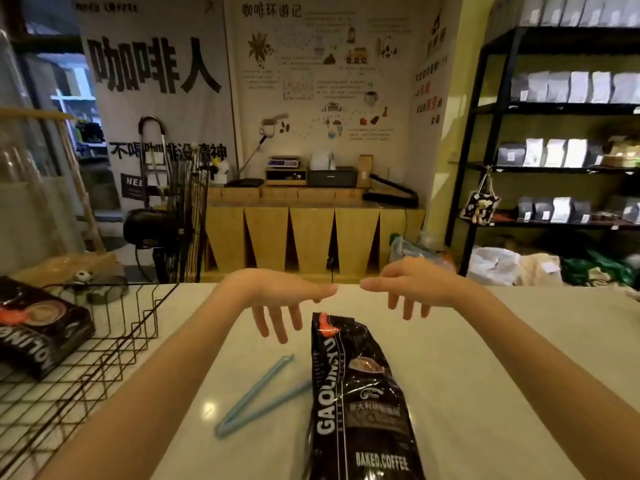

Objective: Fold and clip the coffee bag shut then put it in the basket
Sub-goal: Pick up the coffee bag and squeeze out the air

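Both hands hover empty above the far end of the coffee bag on the desk.

The left hand [277,299] and right hand [412,287] hang palm down with fingers spread and drooping, each grip wide and touching nothing; their thumb tips nearly meet but stay apart. The black coffee bag [360,400] lies flat on the pale desk [485,375], its top end just below and between the two grips, unfolded. A blue clip [256,400] lies spread in a V below the left grip, one arm reaching the bag's left edge. Left of the left grip, a black wire basket [104,344] holds another dark coffee pack [38,330].
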`<state>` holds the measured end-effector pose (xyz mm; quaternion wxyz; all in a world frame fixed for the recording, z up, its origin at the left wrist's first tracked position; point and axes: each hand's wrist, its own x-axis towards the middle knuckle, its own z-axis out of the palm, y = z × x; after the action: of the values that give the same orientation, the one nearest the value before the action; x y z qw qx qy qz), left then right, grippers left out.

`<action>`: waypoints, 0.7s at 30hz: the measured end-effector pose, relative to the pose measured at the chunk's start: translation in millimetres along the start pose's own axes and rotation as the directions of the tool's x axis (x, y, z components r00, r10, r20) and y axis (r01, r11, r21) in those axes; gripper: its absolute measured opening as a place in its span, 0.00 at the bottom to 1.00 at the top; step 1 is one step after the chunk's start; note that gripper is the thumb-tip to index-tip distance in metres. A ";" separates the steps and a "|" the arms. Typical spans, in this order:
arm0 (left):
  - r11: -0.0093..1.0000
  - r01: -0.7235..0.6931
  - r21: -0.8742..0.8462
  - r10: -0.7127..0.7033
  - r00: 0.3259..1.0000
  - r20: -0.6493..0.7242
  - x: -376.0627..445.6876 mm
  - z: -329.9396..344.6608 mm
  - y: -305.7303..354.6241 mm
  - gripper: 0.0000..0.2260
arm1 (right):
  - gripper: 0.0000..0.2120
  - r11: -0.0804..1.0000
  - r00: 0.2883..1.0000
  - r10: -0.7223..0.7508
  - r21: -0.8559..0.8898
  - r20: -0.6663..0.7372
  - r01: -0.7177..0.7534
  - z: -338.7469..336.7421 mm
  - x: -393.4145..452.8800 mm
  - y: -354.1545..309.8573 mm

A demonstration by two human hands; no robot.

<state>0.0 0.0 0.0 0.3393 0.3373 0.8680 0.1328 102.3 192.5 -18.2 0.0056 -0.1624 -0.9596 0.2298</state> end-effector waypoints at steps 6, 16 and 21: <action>0.995 -0.047 -0.091 0.008 0.922 -0.387 25.5 53.8 -20.3 0.30 | 0.33 0.983 0.988 0.118 0.128 0.101 -0.130 44.3 -7.9 16.0; 0.846 -0.292 -0.447 0.059 0.883 -0.466 50.9 101.0 -31.3 0.11 | 0.35 0.718 0.974 0.193 0.658 0.122 -0.225 96.4 -2.8 28.6; 0.766 -0.285 -0.576 0.040 0.915 -0.401 53.6 92.9 -36.3 0.05 | 0.34 0.521 0.976 0.160 0.827 0.150 -0.212 108.9 1.0 34.1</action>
<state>16.0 9.6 -111.7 0.2511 0.2505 0.7889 0.5019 102.6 173.6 -130.7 0.0315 -0.2348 -0.7096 0.6636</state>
